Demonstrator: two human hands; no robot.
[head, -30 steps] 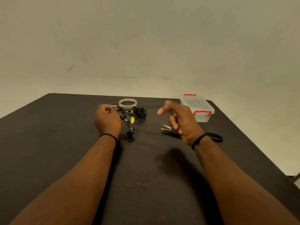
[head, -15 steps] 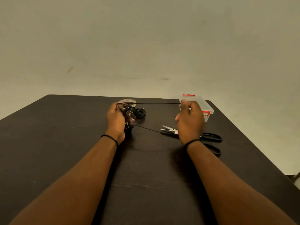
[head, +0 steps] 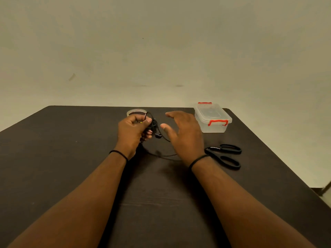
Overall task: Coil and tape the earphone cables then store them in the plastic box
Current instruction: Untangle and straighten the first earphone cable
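My left hand (head: 133,130) grips a bundle of black earphone cable (head: 153,125) with a yellow bit showing between the fingers. One earbud hangs just right of the fist, and a loose strand trails down and across the table toward my right wrist. My right hand (head: 184,135) hovers beside the bundle with fingers spread and holds nothing. The roll of clear tape (head: 136,112) lies just behind my left hand. The clear plastic box (head: 212,117) with red clips stands closed at the far right.
Black-handled scissors (head: 225,155) lie on the dark table (head: 71,158) just right of my right wrist, blades hidden behind the hand. The table's right edge runs diagonally close to the box and scissors.
My right hand let go of the cable it had stretched out to the right and moved back left toward the bundle, opening. The cable now hangs slack.
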